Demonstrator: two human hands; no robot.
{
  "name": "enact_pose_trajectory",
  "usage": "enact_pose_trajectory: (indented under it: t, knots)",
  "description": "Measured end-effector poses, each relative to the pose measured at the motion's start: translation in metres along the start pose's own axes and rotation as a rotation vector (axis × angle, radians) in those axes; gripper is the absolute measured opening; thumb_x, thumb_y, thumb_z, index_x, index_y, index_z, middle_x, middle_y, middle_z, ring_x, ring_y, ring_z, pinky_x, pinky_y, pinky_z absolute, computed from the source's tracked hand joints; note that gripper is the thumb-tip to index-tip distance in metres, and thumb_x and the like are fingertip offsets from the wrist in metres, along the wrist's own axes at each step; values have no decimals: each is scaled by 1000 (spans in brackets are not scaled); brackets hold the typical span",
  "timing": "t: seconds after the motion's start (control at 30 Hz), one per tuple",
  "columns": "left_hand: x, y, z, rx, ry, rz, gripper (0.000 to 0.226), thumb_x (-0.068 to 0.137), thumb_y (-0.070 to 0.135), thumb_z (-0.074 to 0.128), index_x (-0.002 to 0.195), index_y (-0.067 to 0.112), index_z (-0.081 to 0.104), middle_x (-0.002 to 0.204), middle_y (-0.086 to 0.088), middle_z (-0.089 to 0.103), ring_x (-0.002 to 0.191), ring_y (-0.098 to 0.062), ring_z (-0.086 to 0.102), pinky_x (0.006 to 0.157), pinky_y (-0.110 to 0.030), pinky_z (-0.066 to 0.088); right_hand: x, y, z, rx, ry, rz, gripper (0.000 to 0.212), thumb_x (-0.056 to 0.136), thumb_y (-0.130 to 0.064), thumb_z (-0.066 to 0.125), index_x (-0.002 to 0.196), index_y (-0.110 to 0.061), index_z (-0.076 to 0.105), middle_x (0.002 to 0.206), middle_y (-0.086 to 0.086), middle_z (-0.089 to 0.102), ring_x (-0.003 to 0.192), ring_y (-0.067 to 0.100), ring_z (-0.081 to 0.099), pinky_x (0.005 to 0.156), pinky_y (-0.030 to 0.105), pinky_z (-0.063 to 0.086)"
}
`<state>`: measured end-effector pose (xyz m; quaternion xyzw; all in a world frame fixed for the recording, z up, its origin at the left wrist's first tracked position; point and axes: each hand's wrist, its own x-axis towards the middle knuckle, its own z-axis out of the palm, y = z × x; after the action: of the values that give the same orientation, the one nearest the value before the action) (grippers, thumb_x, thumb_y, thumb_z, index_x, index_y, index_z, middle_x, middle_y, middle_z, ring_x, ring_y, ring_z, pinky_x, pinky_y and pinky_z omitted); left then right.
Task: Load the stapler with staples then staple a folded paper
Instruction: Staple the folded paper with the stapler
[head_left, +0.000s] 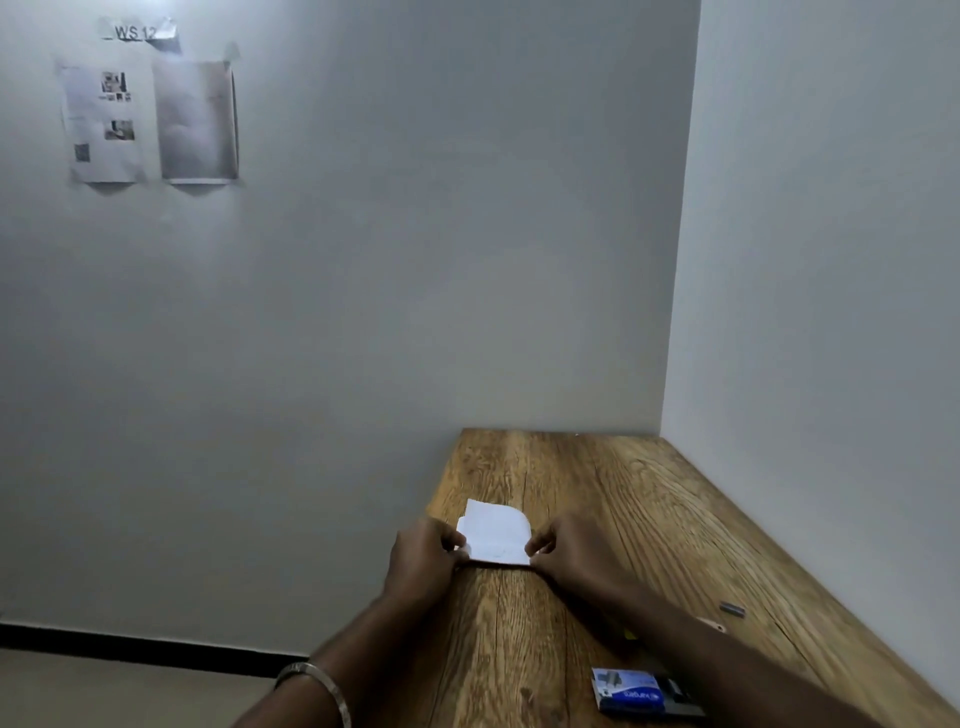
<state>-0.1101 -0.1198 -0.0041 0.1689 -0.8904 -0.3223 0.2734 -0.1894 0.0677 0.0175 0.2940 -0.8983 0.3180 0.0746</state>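
Note:
A small white folded paper (496, 535) lies on the wooden table (597, 499), its upper flap raised. My left hand (423, 558) pinches its left edge and my right hand (571, 553) pinches its right edge, both pressing along the near fold. A blue staple box (628, 691) lies near the table's front, partly under my right forearm. A short grey strip of staples (732, 609) rests on the wood to the right. Small yellow and pink bits show beside my right forearm; I cannot tell if they belong to the stapler.
The table stands in a corner, with white walls right behind it and to its right. Its left edge drops to the floor. Printed sheets (150, 119) are taped high on the back wall. A metal bangle (317, 686) circles my left wrist.

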Motion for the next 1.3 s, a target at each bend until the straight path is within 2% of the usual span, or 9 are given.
enact_pose_trajectory:
  t: [0.23,0.37,0.6,0.7,0.8,1.0,1.3]
  knots:
    - [18,-7,15,77,5,52,17,88,17,70,103,15,78,108,0,74,98,-11,66,88,-29,54,20,5,10,-88,-3,-68,19,90,-11,65,106,-11,77,110,2,75,100,10,68,91,24,53]
    - [39,-12,24,98,19,62,18,89,18,70,104,15,78,108,0,75,98,-12,66,86,-28,54,40,12,16,-103,17,-89,19,91,-13,65,106,-12,77,111,2,75,101,9,68,89,21,52]
    - [90,-23,46,123,34,67,18,90,18,68,105,14,77,107,-1,75,96,-13,67,85,-29,55,94,26,34,-131,9,-92,19,93,-14,65,108,-11,76,113,2,75,103,10,68,92,23,52]
    - [116,-29,57,131,37,70,18,91,17,67,106,13,77,107,-3,75,95,-13,67,80,-25,52,121,32,40,-152,2,-97,18,92,-12,65,106,-11,77,110,2,75,101,11,68,88,23,52]
    - [143,-34,68,144,38,61,18,91,16,66,105,13,77,107,-4,75,96,-16,67,82,-30,55,150,41,46,-178,-3,-101,18,90,-10,65,102,-10,78,108,3,76,100,13,68,82,21,50]
    - [197,-41,91,159,55,39,18,90,14,64,101,11,78,105,-5,75,95,-20,68,84,-37,58,210,60,62,-187,7,-97,20,90,-7,64,105,-10,77,109,4,75,101,15,68,87,27,53]
    - [269,-52,113,151,49,-18,18,90,17,67,103,10,77,108,-8,74,97,-23,68,80,-33,56,284,76,87,-222,92,-77,21,90,-8,65,106,-12,77,111,8,73,101,21,68,90,36,56]
